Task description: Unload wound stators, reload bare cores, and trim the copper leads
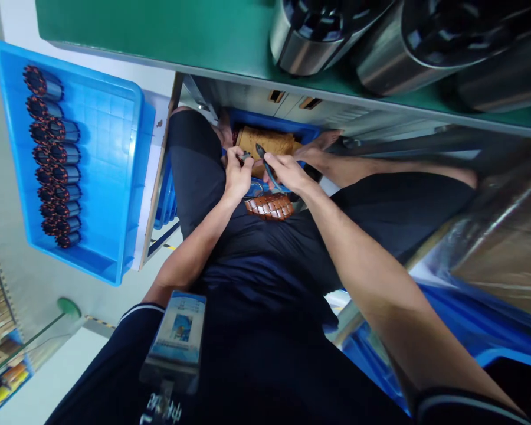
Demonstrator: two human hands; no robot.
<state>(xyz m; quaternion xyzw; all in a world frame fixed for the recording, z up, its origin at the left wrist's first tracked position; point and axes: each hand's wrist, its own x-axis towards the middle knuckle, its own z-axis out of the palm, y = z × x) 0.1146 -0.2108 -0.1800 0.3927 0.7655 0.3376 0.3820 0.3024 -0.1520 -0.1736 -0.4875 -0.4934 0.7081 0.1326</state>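
Observation:
Between the knees, my right hand (285, 172) is closed around a pair of pliers (272, 175) with blue handles, the dark jaws pointing up and to the left. Just left of the jaws, my left hand (238, 175) pinches a small dark piece that the fingers mostly cover; its kind I cannot tell. A small gap separates the two hands. Below them sits a blue bin (287, 122) holding brown cardboard or paper (265, 141), low between the feet.
To the left, a blue tray (110, 177) carries several wound motor armatures (64, 153) in rows. Steel cylinders with black tops (310, 50) stand on the green bench (181, 29) ahead. A brown woven seat (269, 206) shows between the thighs; a plastic-wrapped carton (508, 248) is at right.

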